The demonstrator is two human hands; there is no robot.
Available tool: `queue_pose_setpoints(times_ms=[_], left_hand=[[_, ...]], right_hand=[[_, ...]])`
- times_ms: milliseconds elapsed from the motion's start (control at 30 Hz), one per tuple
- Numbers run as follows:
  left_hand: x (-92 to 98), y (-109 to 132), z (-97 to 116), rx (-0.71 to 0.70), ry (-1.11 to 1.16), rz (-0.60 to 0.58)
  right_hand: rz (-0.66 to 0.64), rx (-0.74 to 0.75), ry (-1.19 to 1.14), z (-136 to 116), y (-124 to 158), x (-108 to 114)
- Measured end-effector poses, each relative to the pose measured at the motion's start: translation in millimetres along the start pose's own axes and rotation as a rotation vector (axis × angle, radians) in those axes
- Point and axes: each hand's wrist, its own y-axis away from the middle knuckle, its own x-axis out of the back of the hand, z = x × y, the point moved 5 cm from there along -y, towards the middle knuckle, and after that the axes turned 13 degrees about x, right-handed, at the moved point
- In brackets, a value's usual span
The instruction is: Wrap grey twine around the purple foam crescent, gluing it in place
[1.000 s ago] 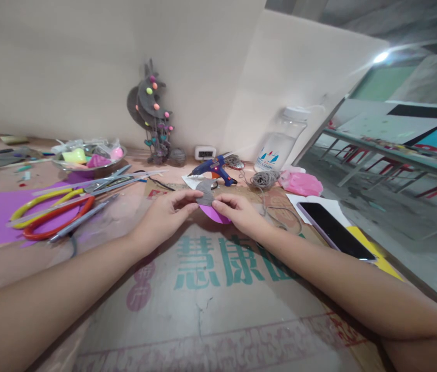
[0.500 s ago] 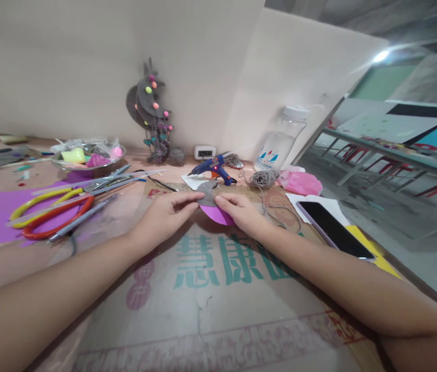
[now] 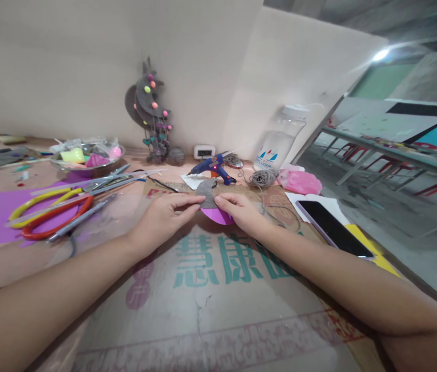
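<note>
Pinched at its two sides — left hand [image 3: 164, 219] on the left edge, right hand [image 3: 244, 214] on the right — is the purple card [image 3: 217, 215] with a grey yarn covering [image 3: 205, 191], near the middle of the frame. Both grasp it with thumb and forefinger. From where I watch, the grey end lies beyond the fingertips, up toward the blue glue gun [image 3: 211, 166], while the bare purple end curves out on the near side, toward the lower right. I read the long axis as a slant from upper left to lower right, so the right hand is nearer the purple end; the left fingertips meet the grey side. In my judgement, any turning of the card depends on that slant. Upper right of the grip sits the grey yarn ball [image 3: 264, 178]. Below spreads the printed cardboard sheet [image 3: 203, 315] — whether the card touches it, I cannot tell.
</note>
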Motion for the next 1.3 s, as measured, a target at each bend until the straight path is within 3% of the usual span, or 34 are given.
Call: queue_pose_setpoints(times_ms=[267,433,600,767,1067,1300], left_hand=[[1.5,-1,1,-0.026,0.007,-0.013],[-2.5,-7,-10,0.098,0.296,-0.079],[-7.0,-12,-12,0.154,0.273,-0.158],[-4.7,-14,-17,0.240,0.396,-0.149],[-5.1,-12,-12,0.265,0.356,-0.172],[-2.8,-11,-9,0.228,0.219,-0.150]], right_hand=[[-0.019,0.048,0.063,1,-1,-1],[0.018,0.142,0.192,-12,-1,0],[-0.006,0.193,0.253,-20,2,-3],[-0.001,0.139,0.123,-13,1,-1],[0.014,0.069,0.236,-13,0,-2],[0.005,0.133,0.266,-15,0,-1]])
